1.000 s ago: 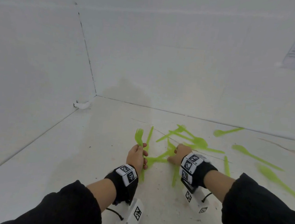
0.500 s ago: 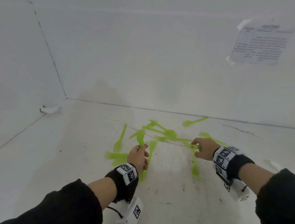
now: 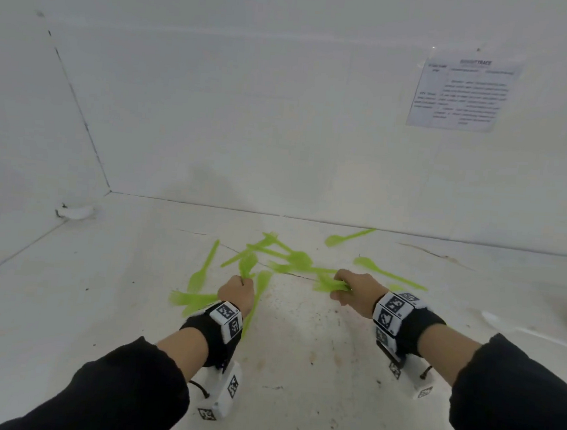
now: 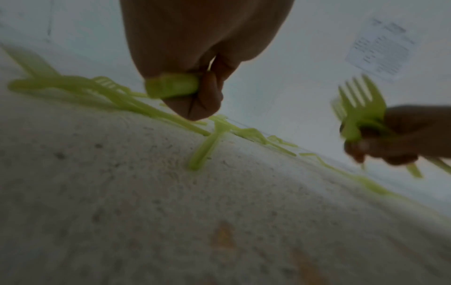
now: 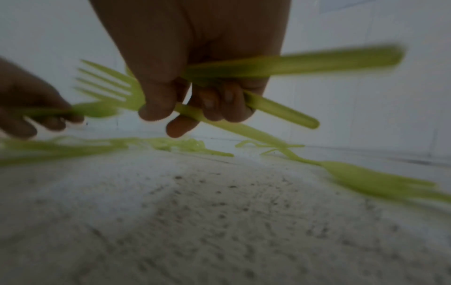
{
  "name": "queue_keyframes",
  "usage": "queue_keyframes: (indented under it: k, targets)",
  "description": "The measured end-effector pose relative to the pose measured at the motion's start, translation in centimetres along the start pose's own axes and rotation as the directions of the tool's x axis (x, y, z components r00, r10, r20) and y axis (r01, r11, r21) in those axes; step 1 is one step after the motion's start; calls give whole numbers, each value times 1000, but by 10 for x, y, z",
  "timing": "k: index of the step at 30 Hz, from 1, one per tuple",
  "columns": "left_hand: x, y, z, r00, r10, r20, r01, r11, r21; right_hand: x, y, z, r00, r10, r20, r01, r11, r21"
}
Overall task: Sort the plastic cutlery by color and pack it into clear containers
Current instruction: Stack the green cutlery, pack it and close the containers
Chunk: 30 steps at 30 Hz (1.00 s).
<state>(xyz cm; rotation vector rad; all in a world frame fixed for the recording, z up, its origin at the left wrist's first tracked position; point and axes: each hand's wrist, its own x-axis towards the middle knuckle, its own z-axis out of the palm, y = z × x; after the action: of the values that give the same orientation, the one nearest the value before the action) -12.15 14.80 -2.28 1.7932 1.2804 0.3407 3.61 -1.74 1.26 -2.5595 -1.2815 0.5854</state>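
Lime-green plastic forks and spoons (image 3: 285, 255) lie scattered on a white, speckled surface (image 3: 298, 351). My left hand (image 3: 241, 284) grips the handle of a green fork (image 3: 247, 264) that stands up out of the fist; the left wrist view shows the handle (image 4: 171, 86) inside the curled fingers. My right hand (image 3: 342, 289), a little to the right, holds a bunch of green cutlery (image 3: 329, 284). In the right wrist view a fork head (image 5: 109, 84) and two handles (image 5: 292, 63) stick out of the right hand (image 5: 195, 108).
White walls close in at the back and left. A printed sheet (image 3: 461, 93) is taped to the back wall. A small white object (image 3: 73, 212) lies in the left corner. Loose spoons (image 3: 348, 237) lie near the back wall, and forks (image 3: 190, 301) left of my left wrist.
My right hand left the pile beside the left hand, reached right and now holds several green pieces off the surface. The left hand kept its fork. The view swung right.
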Motion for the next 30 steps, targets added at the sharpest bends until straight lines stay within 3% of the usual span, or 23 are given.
queue_keyframes:
  k: [3,6,8,11,13,16,19,21,24,27,30]
  targets:
    - [0,3,2,986,144,78,-162,928,335,-2,-3,1,995,46,-84,-29,980,199]
    - [1,3,8,980,115,163,-184,834,520,0,-5,7,996,76,-55,-55,947,317]
    - [3,3,11,986,63,152,-139,815,563,2,-7,14,991,114,-67,-76,905,418]
    - [3,4,14,993,22,118,-85,823,562,2,-13,21,981,192,-17,-141,773,618]
    - [0,7,15,994,29,107,-86,813,576,5,-18,24,982,189,17,-159,772,615]
    - [-8,13,21,991,118,60,-132,904,406,13,-27,27,987,160,17,-137,777,615]
    - [-21,16,34,983,149,111,-146,989,-35,21,-40,30,983,180,27,-143,673,726]
    - [-32,17,40,971,135,197,-85,966,-244,24,-47,31,982,187,24,-137,620,773]
    - [-44,18,43,964,118,238,-12,914,-405,27,-54,33,984,178,-25,-90,608,789]
    - [-49,20,37,987,42,155,54,821,-569,29,-59,37,972,209,-109,-42,609,792]
    - [-49,20,30,998,18,68,26,799,-601,29,-67,35,970,189,-154,3,624,782]
